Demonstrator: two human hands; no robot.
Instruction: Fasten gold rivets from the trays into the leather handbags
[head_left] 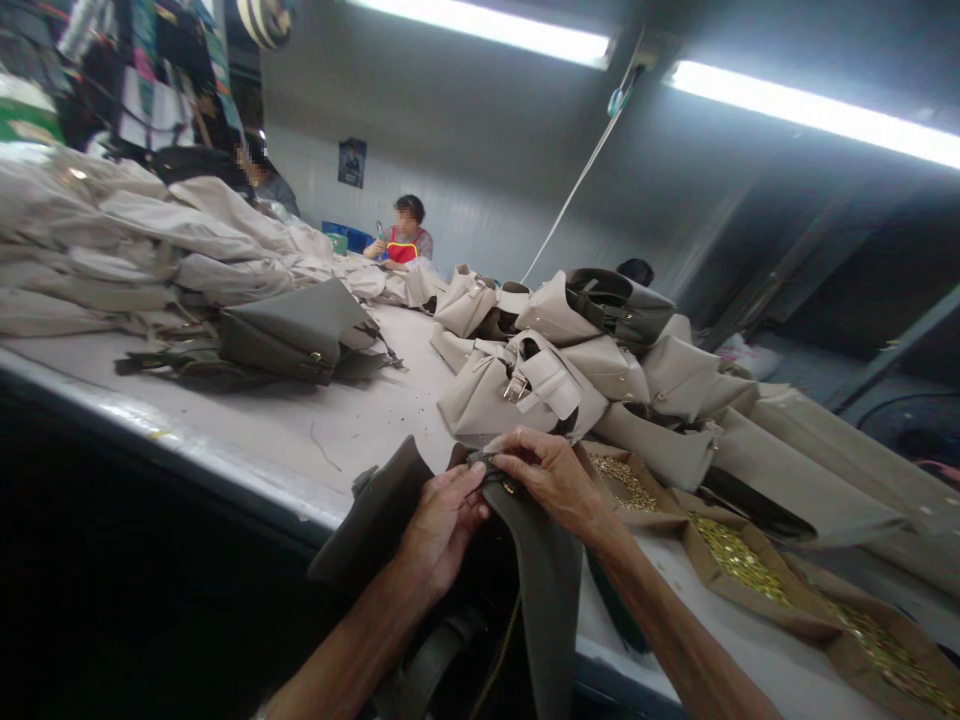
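Note:
A dark grey-green handbag [551, 580] hangs open at the table's near edge, its zip and dark inside facing me. My left hand [446, 515] pinches the bag's upper edge, thumb and fingers closed on it. Opposite it, my right hand [551, 475] grips the same edge, its fingertips almost meeting the left thumb. A small gold metal fitting shows on the bag just below the right fingers. What exactly lies between the fingertips is too small to make out.
Cream handbags [495, 390] are heaped beyond my hands and to the right. Cardboard trays [694, 545] of small gold metal parts line the right side. Another dark grey-green bag [281, 330] lies left, before piled pale bags [225, 230]. A person in a red apron [403, 250] sits far back.

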